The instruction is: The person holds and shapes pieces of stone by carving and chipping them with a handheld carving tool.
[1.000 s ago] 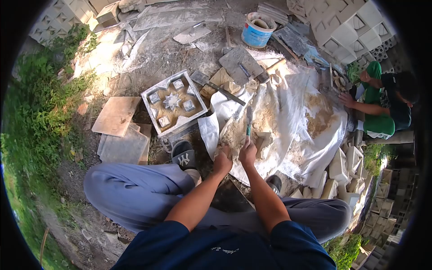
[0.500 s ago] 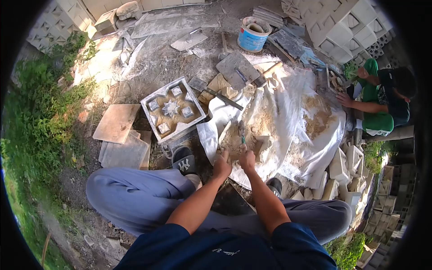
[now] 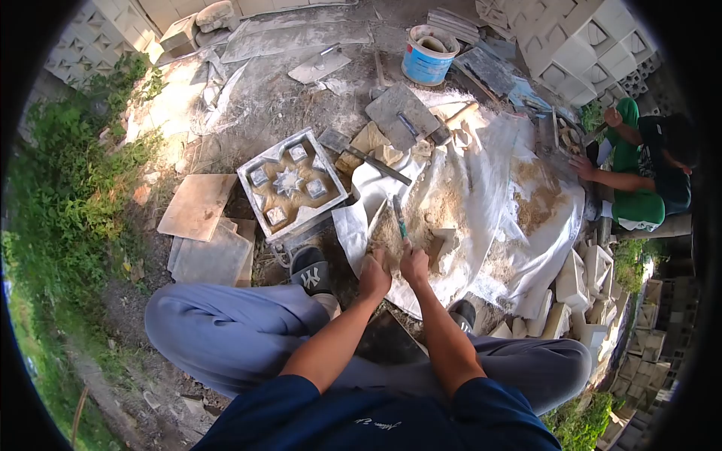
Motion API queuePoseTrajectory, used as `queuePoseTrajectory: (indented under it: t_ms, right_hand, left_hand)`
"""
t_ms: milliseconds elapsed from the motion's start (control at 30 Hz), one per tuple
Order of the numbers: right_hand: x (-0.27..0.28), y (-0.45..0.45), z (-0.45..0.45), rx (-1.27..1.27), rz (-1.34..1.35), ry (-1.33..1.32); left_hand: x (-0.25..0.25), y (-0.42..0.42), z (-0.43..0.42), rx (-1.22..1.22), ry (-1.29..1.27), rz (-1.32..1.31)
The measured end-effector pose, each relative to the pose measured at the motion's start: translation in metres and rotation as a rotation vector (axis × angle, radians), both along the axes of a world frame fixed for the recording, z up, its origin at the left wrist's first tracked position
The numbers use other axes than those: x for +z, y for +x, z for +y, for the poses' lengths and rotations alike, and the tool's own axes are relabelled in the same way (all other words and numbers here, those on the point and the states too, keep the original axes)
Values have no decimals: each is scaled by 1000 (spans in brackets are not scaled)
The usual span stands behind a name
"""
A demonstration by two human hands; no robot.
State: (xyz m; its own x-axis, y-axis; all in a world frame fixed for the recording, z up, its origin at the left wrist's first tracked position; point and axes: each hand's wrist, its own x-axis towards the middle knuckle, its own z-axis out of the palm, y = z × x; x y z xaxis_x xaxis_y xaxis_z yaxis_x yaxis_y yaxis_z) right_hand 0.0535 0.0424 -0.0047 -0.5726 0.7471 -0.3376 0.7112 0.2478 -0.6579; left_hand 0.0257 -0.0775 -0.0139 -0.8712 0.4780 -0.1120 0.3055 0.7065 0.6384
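My right hand (image 3: 414,264) is closed round the green handle of a small tool (image 3: 399,218), whose narrow metal end points away over sandy powder. Close beside it on the left, my left hand (image 3: 374,276) is closed at the edge of the powder; what it grips is hidden. Powder (image 3: 440,204) and broken bits lie on a white sheet (image 3: 489,225). An angular pale piece (image 3: 444,244) stands just right of my right hand. Left of the sheet sits a square metal mould (image 3: 292,183) with a star and raised blocks inside. A long flat bar (image 3: 380,164) lies beyond my hands.
Flat slabs (image 3: 207,252) lie left. Beyond are a hammer (image 3: 444,131), a square trowel (image 3: 398,113), another trowel (image 3: 320,65) and a blue-white bucket (image 3: 430,54). At right a person (image 3: 639,169) squats near cast blocks (image 3: 575,282). My sandalled foot (image 3: 310,270) is near the mould.
The green-handled tool has swung so its tip points further left. My two hands stay close together in nearly the same place. The view has shifted slightly.
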Motion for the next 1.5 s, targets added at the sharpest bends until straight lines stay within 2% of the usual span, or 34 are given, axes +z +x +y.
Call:
queuePoseTrajectory:
  t_ms: [67,167,200,300,400,500,533,567,600,700,733,800,833,900,967,1067,1133,1233,1300,1333,1367,1433,1500]
  right_hand:
    - [23,-4,-8,-41,89,22]
    - [18,-1,-18,-56,178,105]
    - [17,-3,-15,-11,-2,68]
    - [11,-1,1,104,-76,19]
    - [13,-6,-3,24,12,11]
    - [21,-8,-7,-45,92,-11]
    - [15,-6,-8,-33,108,31]
    - [10,-5,-7,-27,129,74]
    - [5,-7,-5,16,-37,110]
    - [-3,-7,3,36,-113,50]
    - [7,-9,-3,-14,-34,56]
    - [19,-9,-11,-45,4,4]
    - [24,-10,-12,-82,55,-31]
    - [23,-3,-14,-65,56,-57]
    - [1,3,-14,-21,-48,37]
    - [-1,5,-9,23,-10,28]
    - [9,1,-12,21,-20,15]
    - [22,3,-18,-20,51,-65]
    - [18,12,-25,31,143,79]
    - [6,12,-21,57,38,59]
    - [-6,16,-16,55,43,66]
    - [6,11,-14,80,-101,20]
    - [16,6,-15,65,-89,-41]
  left_hand:
    - [-8,5,4,98,34,-80]
    - [1,4,5,144,126,-104]
    - [4,3,5,142,132,-103]
    - [9,-2,6,47,86,-17]
    - [5,3,-2,13,83,-26]
    - [6,2,7,182,92,-313]
    - [5,3,7,190,98,-317]
    - [5,1,4,112,80,-208]
    - [6,-1,4,29,63,-94]
    - [6,-4,3,17,60,-103]
    - [1,-5,4,19,54,-100]
    - [-11,2,5,216,91,-294]
    - [-16,1,3,223,89,-299]
    - [-22,2,5,140,113,-101]
    - [-15,-1,5,94,118,-88]
    - [-1,-1,6,101,61,-105]
    - [-6,-4,3,73,133,-115]
    - [-3,0,3,114,155,-132]
    - [12,1,3,99,121,-134]
    - [14,-1,4,80,83,-131]
    - [16,-1,6,78,90,-126]
    - [8,-1,4,80,114,-42]
    - [0,-10,4,33,110,-63]
